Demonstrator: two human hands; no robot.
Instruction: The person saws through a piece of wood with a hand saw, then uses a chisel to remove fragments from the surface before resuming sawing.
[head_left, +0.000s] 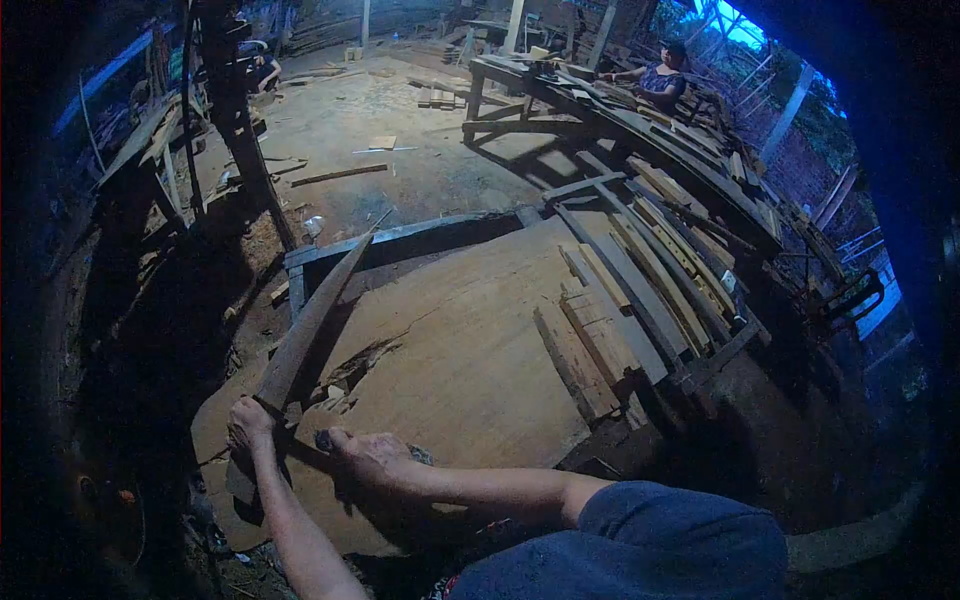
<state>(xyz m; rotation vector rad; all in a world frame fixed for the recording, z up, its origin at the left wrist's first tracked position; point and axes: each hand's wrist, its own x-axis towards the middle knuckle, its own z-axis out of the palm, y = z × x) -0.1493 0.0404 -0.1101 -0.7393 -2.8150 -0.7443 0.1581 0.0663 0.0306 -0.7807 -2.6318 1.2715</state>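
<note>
My left hand (250, 424) is closed around the lower part of a long, dark, tapered wooden piece (310, 330), which slants up toward a narrow tip. To its right, my right hand (368, 456) is wrapped round a dark handle (324, 440) whose end pokes out beside the thumb. What the handle belongs to is too dark to make out. Both hands are over the near left part of a broad wooden slab (450, 340), which has a jagged, cracked hollow near my hands.
Planks (640, 270) lie stacked on the slab's right side. Behind them runs a long workbench (600, 105) loaded with wood, with a person (662, 82) behind it. Another person (264, 72) crouches at the back left. A dark post (235, 130) stands at left.
</note>
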